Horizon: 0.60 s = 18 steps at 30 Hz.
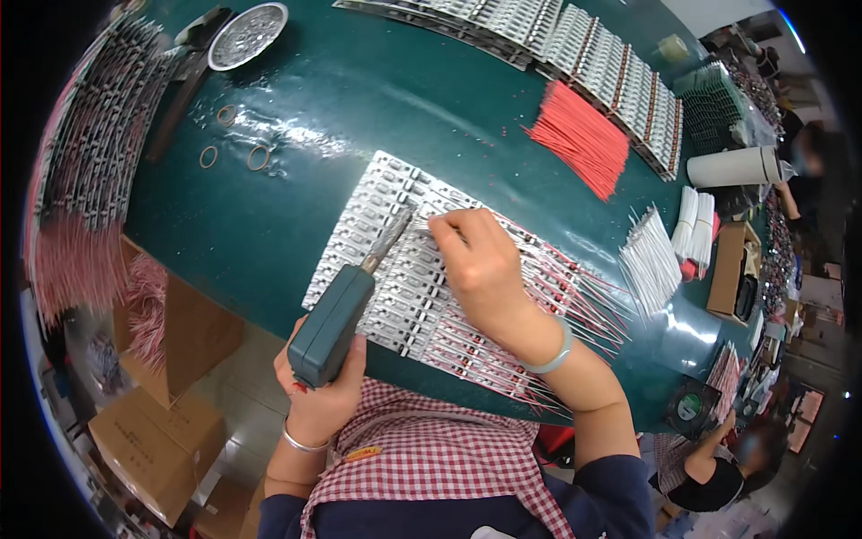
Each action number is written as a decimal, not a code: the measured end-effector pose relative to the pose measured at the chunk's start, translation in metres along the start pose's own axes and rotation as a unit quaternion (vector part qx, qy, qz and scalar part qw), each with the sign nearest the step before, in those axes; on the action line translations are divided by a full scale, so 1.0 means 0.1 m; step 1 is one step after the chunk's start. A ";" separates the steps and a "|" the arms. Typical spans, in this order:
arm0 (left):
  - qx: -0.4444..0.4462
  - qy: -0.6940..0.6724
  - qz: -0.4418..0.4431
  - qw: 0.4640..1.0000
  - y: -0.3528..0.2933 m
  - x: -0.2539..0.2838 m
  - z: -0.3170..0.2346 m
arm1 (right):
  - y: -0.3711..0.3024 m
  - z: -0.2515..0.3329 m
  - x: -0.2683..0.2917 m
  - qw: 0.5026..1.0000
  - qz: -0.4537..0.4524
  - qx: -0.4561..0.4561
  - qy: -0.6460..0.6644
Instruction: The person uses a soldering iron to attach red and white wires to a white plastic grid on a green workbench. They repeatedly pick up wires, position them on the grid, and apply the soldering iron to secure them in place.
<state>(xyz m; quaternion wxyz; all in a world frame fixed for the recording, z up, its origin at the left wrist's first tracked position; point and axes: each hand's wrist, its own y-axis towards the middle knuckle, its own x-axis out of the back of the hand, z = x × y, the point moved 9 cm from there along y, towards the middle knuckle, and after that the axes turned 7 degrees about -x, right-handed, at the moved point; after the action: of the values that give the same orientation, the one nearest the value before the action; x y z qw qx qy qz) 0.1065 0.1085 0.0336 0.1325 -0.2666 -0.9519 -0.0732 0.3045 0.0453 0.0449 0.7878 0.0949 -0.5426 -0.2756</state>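
Head view, bent toward its rim, gives me a busy workroom with a pale tiled floor, and at the lower right I can make out a co-worker in dark clothing. Across the middle I see a glossy dark green tabletop. A tall stack of pale panels trailing pink wires stands at its left, and rows of grey-white panels line its far edge. Below the left edge I find open brown cardboard boxes. Centred before the person lies a flat grey-white panel of small repeated units, red and white wires fanning from its right side. Beyond it I see a bundle of bright red wires. The right hand hovers over the panel, fingertips drawn together; I cannot tell whether they pinch a wire. The left hand grips a boxy dark green tool with a metal tip, the tip just beside those fingertips. Smallest, I spot thin brownish rings toward the left.
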 end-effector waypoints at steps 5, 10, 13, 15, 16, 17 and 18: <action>-0.102 0.072 0.034 0.992 0.12 -0.10 -0.26 | 0.01 -0.02 0.04 1.000 0.012 0.007 -0.009; -0.079 0.060 0.035 0.994 0.12 -0.10 -0.22 | 0.02 0.00 0.03 1.000 0.014 0.009 -0.016; -0.056 0.051 0.036 0.996 0.11 -0.10 -0.18 | 0.03 0.02 0.04 1.000 0.011 0.010 -0.018; -0.062 0.055 0.033 0.996 0.12 -0.09 -0.22 | 0.03 0.02 0.04 1.000 0.011 0.010 -0.021; -0.066 0.061 0.032 0.995 0.11 -0.08 -0.22 | 0.03 0.02 0.03 1.000 0.011 0.009 -0.022; -0.070 0.067 0.032 0.995 0.10 -0.07 -0.22 | 0.03 0.02 0.04 1.000 0.009 0.010 -0.021; -0.073 0.072 0.031 0.994 0.08 -0.06 -0.21 | 0.03 0.01 0.04 1.000 0.008 0.010 -0.021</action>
<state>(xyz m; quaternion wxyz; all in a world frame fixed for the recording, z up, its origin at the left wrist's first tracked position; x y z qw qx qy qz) 0.1203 0.1080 0.0524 0.1833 -0.2993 -0.9230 -0.1577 0.3053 0.0457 0.0501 0.7775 0.0933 -0.5622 -0.2660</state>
